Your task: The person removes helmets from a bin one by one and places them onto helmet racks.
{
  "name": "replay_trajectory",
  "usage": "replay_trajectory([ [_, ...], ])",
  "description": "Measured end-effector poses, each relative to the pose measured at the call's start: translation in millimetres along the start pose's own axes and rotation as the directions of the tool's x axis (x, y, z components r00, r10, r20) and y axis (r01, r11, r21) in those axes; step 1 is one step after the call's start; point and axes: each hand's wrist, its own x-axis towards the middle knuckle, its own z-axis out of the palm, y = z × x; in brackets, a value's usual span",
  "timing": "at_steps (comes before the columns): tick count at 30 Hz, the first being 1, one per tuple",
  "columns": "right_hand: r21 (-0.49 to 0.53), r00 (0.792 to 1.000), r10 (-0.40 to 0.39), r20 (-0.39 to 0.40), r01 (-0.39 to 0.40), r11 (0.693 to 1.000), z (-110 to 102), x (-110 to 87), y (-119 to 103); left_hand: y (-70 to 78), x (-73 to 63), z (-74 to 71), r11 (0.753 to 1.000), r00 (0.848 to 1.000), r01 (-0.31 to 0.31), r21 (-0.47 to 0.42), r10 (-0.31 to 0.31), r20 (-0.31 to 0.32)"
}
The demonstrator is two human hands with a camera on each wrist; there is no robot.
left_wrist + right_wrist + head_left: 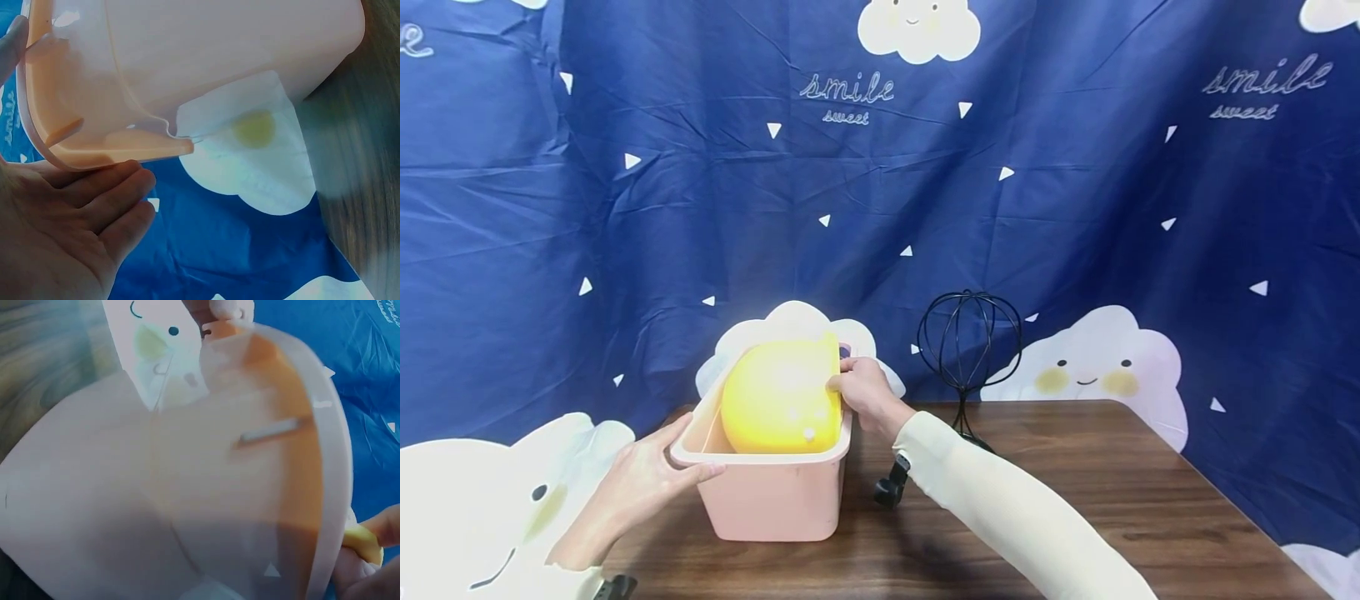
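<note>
A pink plastic bin [775,504] stands on the table, its opening tipped into the head view. Inside it sits a smooth yellow domed hat [775,396], its crown rising above the rim. My left hand [643,467] holds the bin's near left corner, thumb over the front rim; in the left wrist view its fingers [119,194] lie along the outer wall. With thumb and fingers my right hand [867,390] pinches the hat's right edge above the bin's right side. The right wrist view shows a yellow strip [362,540] between those fingers. The hat's lower part is hidden inside the bin.
A black wire stand [962,408] with a round cage top stands behind my right forearm. Brown wood-grain table [1090,475] extends to the right. Behind it hangs a blue curtain [700,208] with white clouds and triangles. Each wrist wears a black strap [891,482].
</note>
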Motion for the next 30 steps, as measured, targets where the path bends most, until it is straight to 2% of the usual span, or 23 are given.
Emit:
replay_trajectory([
  [6, 0.068, 0.999, 0.010, -0.032, -0.008, 0.998, -1, -2.7, -7, -0.7, 0.2, 0.1, 1.000, 1.000, 0.003, -0.007, -0.003, 0.007],
  [12, 0.216, 0.997, 0.012, -0.074, 0.005, 0.976, -8, -5.2, -24, -1.3, 1.7, -0.8, 1.000, 1.000, -0.005, -0.007, 0.005, 0.005],
  [16, 0.333, 0.994, -0.016, -0.105, 0.050, 0.942, -17, -6.1, -43, -1.8, 2.0, -0.9, 1.000, 1.000, -0.013, 0.000, 0.013, 0.001],
  [21, 0.465, 0.989, -0.067, -0.131, 0.121, 0.877, -37, -7.4, -69, -1.3, 2.4, -0.5, 1.000, 1.000, -0.015, -0.002, 0.015, -0.001],
  [30, 0.565, 0.982, -0.121, -0.148, 0.184, 0.804, -72, -14.0, -110, -1.2, 1.7, -1.8, 1.000, 1.000, -0.010, -0.002, 0.010, 0.001],
])
